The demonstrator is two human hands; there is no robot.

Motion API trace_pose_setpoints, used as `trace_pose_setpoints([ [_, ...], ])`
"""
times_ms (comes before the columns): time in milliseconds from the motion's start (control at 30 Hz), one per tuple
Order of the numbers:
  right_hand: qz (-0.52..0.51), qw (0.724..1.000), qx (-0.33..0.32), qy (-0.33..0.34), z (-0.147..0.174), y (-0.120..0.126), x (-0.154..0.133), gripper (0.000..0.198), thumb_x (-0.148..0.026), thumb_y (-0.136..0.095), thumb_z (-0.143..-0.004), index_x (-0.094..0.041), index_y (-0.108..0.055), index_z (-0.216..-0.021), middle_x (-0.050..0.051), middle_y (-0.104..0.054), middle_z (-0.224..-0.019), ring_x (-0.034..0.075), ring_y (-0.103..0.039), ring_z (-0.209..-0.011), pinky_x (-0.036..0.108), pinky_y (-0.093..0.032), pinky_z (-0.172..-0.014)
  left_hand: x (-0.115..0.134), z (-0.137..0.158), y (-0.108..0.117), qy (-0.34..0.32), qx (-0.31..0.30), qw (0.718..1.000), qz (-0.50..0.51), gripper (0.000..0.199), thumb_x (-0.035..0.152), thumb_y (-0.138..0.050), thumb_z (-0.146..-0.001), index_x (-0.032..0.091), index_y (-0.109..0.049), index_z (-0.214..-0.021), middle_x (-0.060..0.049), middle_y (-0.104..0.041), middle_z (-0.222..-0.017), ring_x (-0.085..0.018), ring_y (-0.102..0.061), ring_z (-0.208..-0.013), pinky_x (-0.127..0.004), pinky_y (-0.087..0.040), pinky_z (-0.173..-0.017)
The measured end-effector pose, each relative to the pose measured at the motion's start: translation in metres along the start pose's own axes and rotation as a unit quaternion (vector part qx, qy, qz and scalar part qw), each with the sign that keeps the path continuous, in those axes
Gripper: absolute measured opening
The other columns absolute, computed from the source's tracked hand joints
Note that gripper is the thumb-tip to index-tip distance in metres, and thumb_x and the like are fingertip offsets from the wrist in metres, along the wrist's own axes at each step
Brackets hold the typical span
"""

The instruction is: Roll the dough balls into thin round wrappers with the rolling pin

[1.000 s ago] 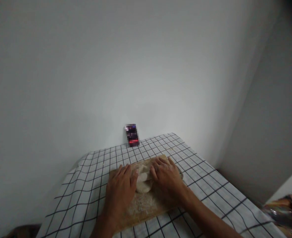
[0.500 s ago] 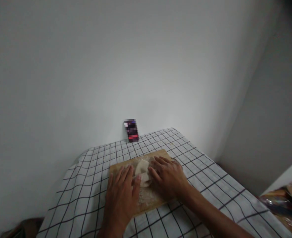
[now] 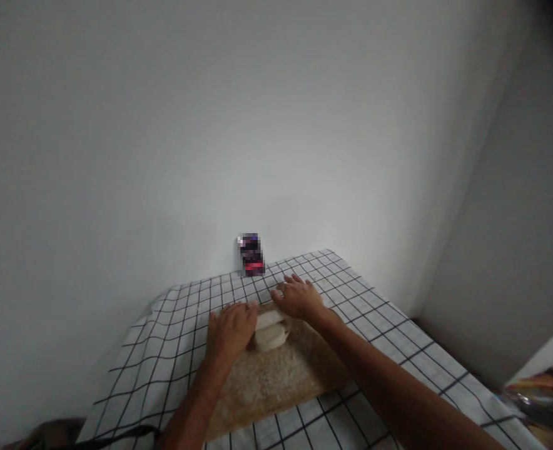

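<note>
On a floured wooden board [image 3: 262, 384] lies a piece of pale dough [image 3: 271, 338]. A light, bar-shaped rolling pin [image 3: 268, 320] crosses its far side, with both ends hidden by my hands. My left hand [image 3: 232, 328] rests palm down over the pin's left end, fingers stretched forward. Over the right end, my right hand [image 3: 299, 297] reaches farther out, its fingers extended and apart. Whether the right palm presses on the pin cannot be made out.
A white cloth with dark grid lines [image 3: 164, 350] covers the table. A blurred-out phone-like object [image 3: 252, 255] leans upright against the wall behind the board. Shiny packaging [image 3: 546, 400] sits beyond the table's right edge, and something dark [image 3: 46, 434] shows at lower left.
Both hands have moved forward, away from me, toward the board's far edge. The rolling pin, largely covered before, now shows past the dough, and more floured board shows in front.
</note>
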State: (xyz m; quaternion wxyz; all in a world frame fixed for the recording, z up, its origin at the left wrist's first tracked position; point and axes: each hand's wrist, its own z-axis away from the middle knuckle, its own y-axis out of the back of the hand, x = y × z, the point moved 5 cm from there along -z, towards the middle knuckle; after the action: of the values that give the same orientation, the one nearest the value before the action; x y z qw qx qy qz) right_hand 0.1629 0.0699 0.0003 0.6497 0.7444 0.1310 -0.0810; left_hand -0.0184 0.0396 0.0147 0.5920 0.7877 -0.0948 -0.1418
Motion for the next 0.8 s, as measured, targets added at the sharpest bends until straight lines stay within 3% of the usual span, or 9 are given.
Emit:
trace_pose_setpoints([
  [200,-0.003,1.0,0.018,0.01,0.012,-0.002,0.001,0.055,-0.05,-0.038,-0.118,-0.02,-0.076,-0.145,0.017,-0.057,-0.172,0.037,-0.044,-0.166,0.067,-0.035,-0.131,0.005,0.005,-0.001,0.0,-0.024,0.999,-0.038,0.038,0.018,-0.044,-0.113,0.019,-0.082,-0.119,-0.015,-0.086,-0.122,-0.034,-0.079,-0.12,-0.056,-0.058,-0.11],
  [300,0.015,0.999,0.037,0.026,0.033,0.0,-0.002,0.052,-0.047,-0.039,-0.118,-0.02,-0.077,-0.143,0.017,-0.056,-0.173,0.038,-0.04,-0.168,0.071,-0.028,-0.134,0.005,0.015,-0.002,0.006,0.041,0.999,-0.003,0.041,0.022,-0.042,-0.114,0.02,-0.083,-0.123,-0.016,-0.086,-0.127,-0.036,-0.079,-0.124,-0.058,-0.058,-0.113],
  [467,0.012,0.995,0.081,0.049,0.079,-0.001,-0.006,0.052,-0.043,-0.037,-0.12,-0.019,-0.075,-0.146,0.018,-0.056,-0.172,0.038,-0.038,-0.169,0.078,-0.011,-0.138,0.009,0.049,-0.015,-0.048,0.165,0.984,0.054,0.046,0.028,-0.04,-0.116,0.021,-0.082,-0.133,-0.012,-0.084,-0.137,-0.032,-0.078,-0.131,-0.053,-0.06,-0.116],
  [667,-0.016,0.99,0.123,0.065,0.127,-0.015,-0.002,0.052,-0.047,-0.042,-0.119,-0.024,-0.067,-0.159,0.011,-0.055,-0.174,0.031,-0.043,-0.167,0.064,-0.024,-0.141,0.009,0.101,-0.034,-0.066,0.219,0.97,0.081,0.049,0.038,-0.043,-0.116,0.026,-0.067,-0.157,-0.007,-0.078,-0.151,-0.03,-0.076,-0.135,-0.053,-0.063,-0.115],
  [800,-0.012,0.991,0.116,0.07,0.119,-0.01,-0.001,0.052,-0.05,-0.047,-0.118,-0.022,-0.07,-0.155,0.012,-0.059,-0.171,0.032,-0.047,-0.165,0.059,-0.035,-0.136,0.006,0.1,-0.027,-0.066,0.191,0.974,0.106,0.046,0.038,-0.045,-0.116,0.029,-0.069,-0.154,-0.005,-0.079,-0.15,-0.027,-0.077,-0.134,-0.046,-0.065,-0.112],
])
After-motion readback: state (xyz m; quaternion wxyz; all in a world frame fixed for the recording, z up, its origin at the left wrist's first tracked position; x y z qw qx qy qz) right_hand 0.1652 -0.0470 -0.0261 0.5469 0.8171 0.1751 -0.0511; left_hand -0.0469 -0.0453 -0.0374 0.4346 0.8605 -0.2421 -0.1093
